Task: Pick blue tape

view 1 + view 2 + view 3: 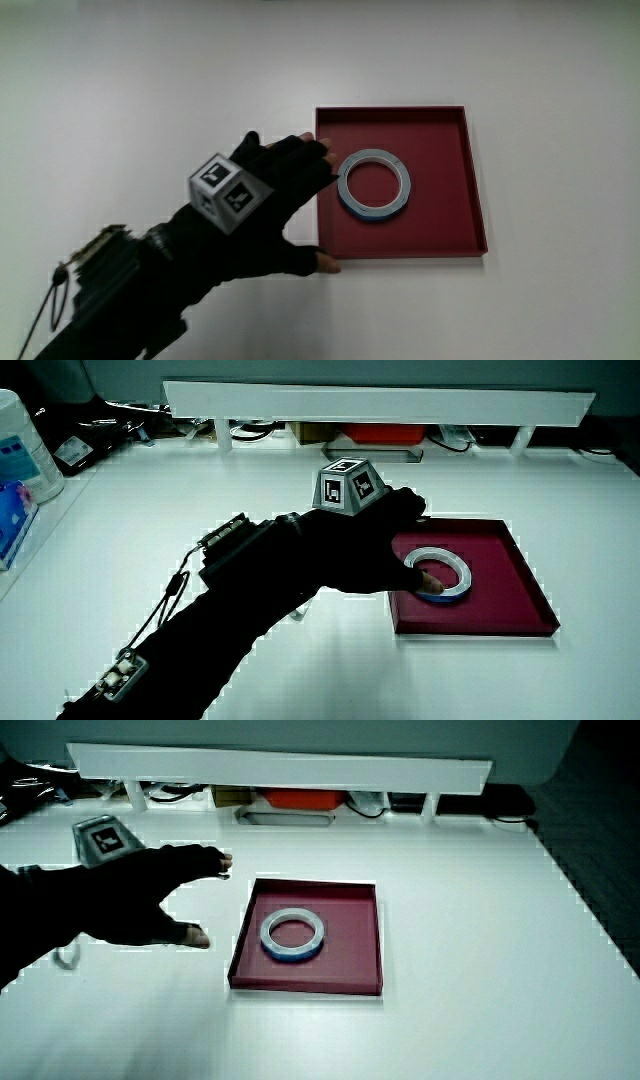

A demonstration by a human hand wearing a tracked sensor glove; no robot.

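Open and holding nothing, the hand (262,195) hovers at the edge of the red tray (450,235); blue tape (374,185) lies inside that tray.

1. The blue tape (374,185) is a thin ring, pale grey-white on its upper face with a blue edge (293,935).
2. It's lying flat in a shallow dark red tray (440,225), roughly mid-tray, a bit toward the wall by the hand (270,195).
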